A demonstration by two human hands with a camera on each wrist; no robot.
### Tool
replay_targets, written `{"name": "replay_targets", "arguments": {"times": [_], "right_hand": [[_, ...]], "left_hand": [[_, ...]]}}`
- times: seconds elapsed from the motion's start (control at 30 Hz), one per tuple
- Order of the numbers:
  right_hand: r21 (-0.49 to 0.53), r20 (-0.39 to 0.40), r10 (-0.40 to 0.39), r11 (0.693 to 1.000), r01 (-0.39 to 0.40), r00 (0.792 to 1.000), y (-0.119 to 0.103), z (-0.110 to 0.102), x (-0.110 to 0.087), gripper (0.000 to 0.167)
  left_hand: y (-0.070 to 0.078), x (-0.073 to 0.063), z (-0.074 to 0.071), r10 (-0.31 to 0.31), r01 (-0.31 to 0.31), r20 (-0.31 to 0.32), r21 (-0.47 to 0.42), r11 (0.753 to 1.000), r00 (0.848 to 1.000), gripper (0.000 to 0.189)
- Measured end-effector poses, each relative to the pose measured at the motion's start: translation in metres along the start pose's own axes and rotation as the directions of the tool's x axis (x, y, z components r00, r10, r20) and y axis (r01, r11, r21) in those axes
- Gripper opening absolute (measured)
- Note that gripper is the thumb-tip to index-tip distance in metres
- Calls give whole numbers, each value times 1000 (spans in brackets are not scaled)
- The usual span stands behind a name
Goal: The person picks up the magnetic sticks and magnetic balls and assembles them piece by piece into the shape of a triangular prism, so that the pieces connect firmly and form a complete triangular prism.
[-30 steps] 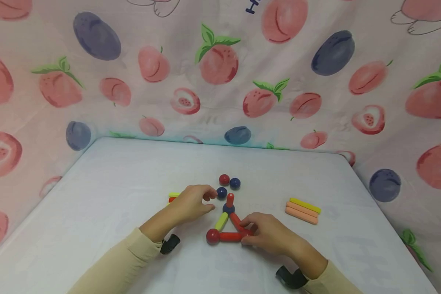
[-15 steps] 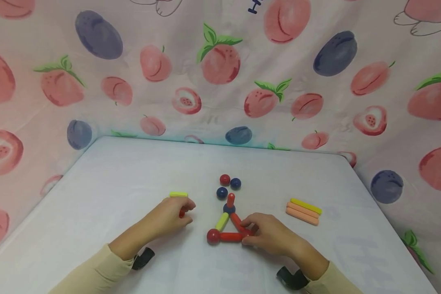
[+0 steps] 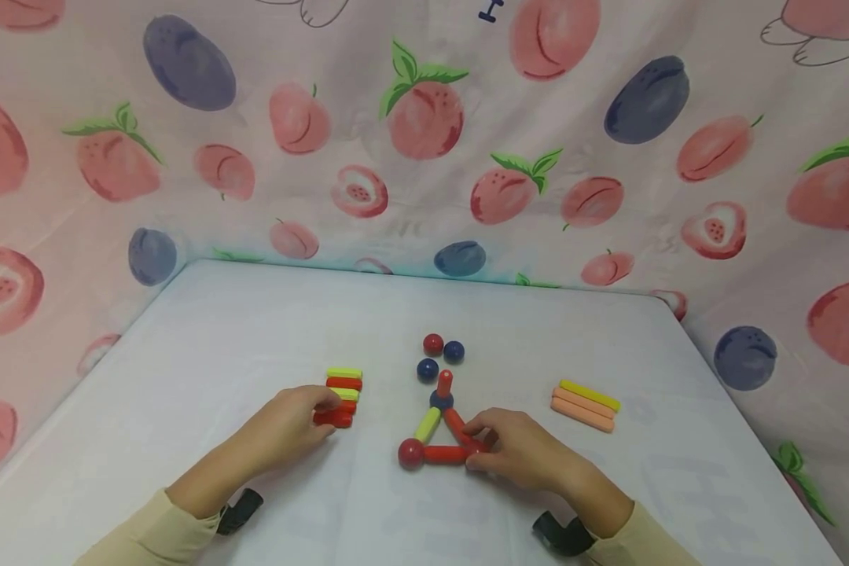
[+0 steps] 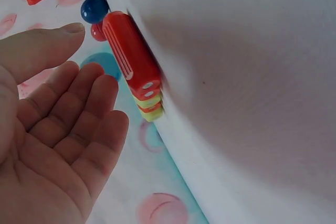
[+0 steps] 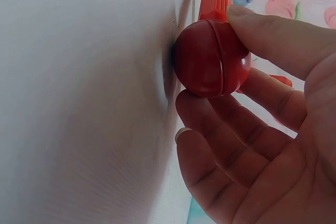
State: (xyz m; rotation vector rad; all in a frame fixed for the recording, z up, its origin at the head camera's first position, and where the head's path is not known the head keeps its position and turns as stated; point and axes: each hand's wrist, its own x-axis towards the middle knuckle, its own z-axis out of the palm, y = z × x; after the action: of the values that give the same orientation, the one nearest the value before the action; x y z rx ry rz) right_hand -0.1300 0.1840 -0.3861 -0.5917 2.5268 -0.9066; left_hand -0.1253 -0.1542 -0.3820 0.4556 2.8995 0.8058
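A triangle of rods and balls lies on the table in the head view. Its corners are a blue ball (image 3: 441, 401) with a red rod (image 3: 445, 383) standing on it, a red ball (image 3: 410, 453) at front left, and a red ball (image 5: 210, 59) at front right. My right hand (image 3: 520, 450) holds that right-hand ball between thumb and fingers. A yellow-green rod (image 3: 428, 424) and two red rods join the corners. My left hand (image 3: 286, 428) reaches over a row of red and yellow-green rods (image 3: 343, 384). In the left wrist view its fingers are relaxed, with nothing between them.
Behind the triangle sit a loose red ball (image 3: 433, 343) and two blue balls (image 3: 454, 351). To the right lie two orange rods (image 3: 582, 411) beside a yellow rod (image 3: 589, 395). A fruit-print cloth (image 3: 403, 196) hangs behind the white table (image 3: 255, 330).
My left hand has moved left and toward me, from beside the triangle to the row of red and yellow-green rods. My right hand stays on the red corner ball.
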Motion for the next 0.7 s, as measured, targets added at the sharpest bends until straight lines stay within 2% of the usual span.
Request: {"name": "replay_targets", "arguments": {"times": [0.13, 0.27, 0.5, 0.7], "right_hand": [[1, -1, 3, 1000, -3, 1000, 0, 0, 0, 37], [1, -2, 4, 1000, -4, 1000, -1, 0, 0, 38], [2, -3, 8, 1000, -8, 1000, -2, 0, -1, 37], [10, -1, 8, 1000, -8, 1000, -2, 0, -1, 37]], "left_hand": [[-4, 1, 2, 20, -20, -5, 5, 1000, 1000, 28], [-5, 2, 3, 0, 0, 13, 2, 1000, 1000, 27], [-7, 2, 3, -9, 6, 54, 49, 999, 998, 25], [-2, 5, 6, -63, 59, 115, 39, 998, 991, 23]]}}
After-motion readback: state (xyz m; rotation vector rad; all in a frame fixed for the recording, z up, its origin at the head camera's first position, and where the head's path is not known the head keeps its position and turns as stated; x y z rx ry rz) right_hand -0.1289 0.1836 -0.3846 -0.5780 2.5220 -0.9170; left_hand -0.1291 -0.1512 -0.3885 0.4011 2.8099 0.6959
